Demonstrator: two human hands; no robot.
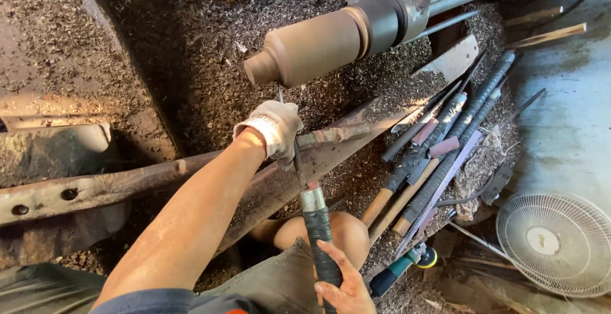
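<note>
Gripping a long turning chisel [304, 180] with both hands, the person steadies it against a rusty tool rest bar [159, 177]. The gloved left hand [273, 129] closes over the blade near the bar (a brace close to the cut), while the bare right hand [340, 285] wraps the taped handle low by the knee. The tip points up at the brown wooden workpiece [318, 46] on the lathe. Spare chisels [439, 155] lie in shavings to the right, beside a white fan [557, 241].
</note>
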